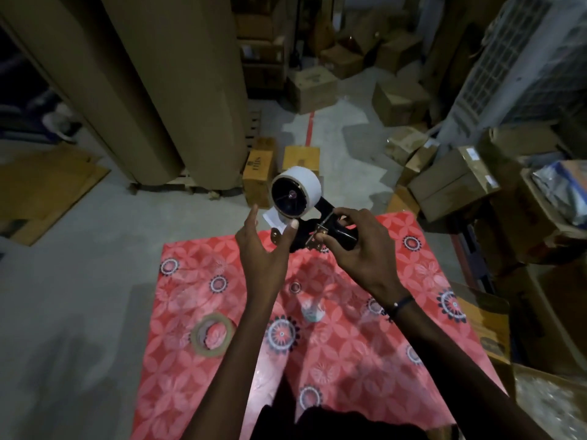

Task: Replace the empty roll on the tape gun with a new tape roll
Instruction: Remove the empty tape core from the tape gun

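Note:
A black tape gun (320,231) is held up above the far edge of the red patterned table (365,344). A full white tape roll (306,182) sits on its spindle, and a loose white tape end (274,217) hangs below the roll. My right hand (359,246) grips the gun's handle. My left hand (263,246) is spread just left of the gun, thumb tip touching near the tape end, holding nothing. An almost empty brown roll core (212,335) lies flat on the table at the left.
A small pale object (313,309) lies on the table near its middle. Cardboard boxes (451,182) pile up at the right and on the floor beyond. Tall brown paper rolls (165,90) stand at the back left. Grey concrete floor surrounds the table.

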The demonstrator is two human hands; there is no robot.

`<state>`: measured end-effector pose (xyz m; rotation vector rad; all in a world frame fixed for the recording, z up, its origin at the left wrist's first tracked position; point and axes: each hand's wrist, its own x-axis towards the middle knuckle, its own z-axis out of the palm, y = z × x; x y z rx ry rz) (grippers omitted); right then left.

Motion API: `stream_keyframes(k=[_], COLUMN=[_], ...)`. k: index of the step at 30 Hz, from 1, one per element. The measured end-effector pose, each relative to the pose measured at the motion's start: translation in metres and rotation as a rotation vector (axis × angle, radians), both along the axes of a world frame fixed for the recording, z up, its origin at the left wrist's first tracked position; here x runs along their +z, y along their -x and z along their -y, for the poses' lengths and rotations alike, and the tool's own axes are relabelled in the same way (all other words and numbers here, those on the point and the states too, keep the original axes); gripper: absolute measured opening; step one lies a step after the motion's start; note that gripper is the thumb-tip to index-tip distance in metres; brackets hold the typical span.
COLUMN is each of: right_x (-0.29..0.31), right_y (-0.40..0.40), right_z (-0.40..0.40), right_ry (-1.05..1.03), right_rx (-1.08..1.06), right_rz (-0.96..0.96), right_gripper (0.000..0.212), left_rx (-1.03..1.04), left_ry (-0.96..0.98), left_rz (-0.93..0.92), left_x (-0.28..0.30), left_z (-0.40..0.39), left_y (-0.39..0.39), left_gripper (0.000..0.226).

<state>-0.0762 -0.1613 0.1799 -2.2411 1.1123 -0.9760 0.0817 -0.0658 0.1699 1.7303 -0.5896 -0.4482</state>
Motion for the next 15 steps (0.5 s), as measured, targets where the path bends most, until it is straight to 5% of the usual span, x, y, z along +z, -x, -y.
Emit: stream_keyframes(k=[7, 15], right_x=[0.029, 0.048], right_y=[-0.009, -0.004], right_z=[-0.015, -0.014], right_ry=[0.199, 0.082], right_rx=[0.064, 0.194], right_rz=[-0.048, -0.016], right_gripper=[0.040, 0.042], left_rx=[-0.027, 0.077], left_ry=[0.123, 0.202], left_rz=[0.137, 0.110], left_x=[0.045, 0.049], left_z=[-0.001, -0.008], left_y=[-0.014, -0.019], left_gripper=[0.081, 0.062])
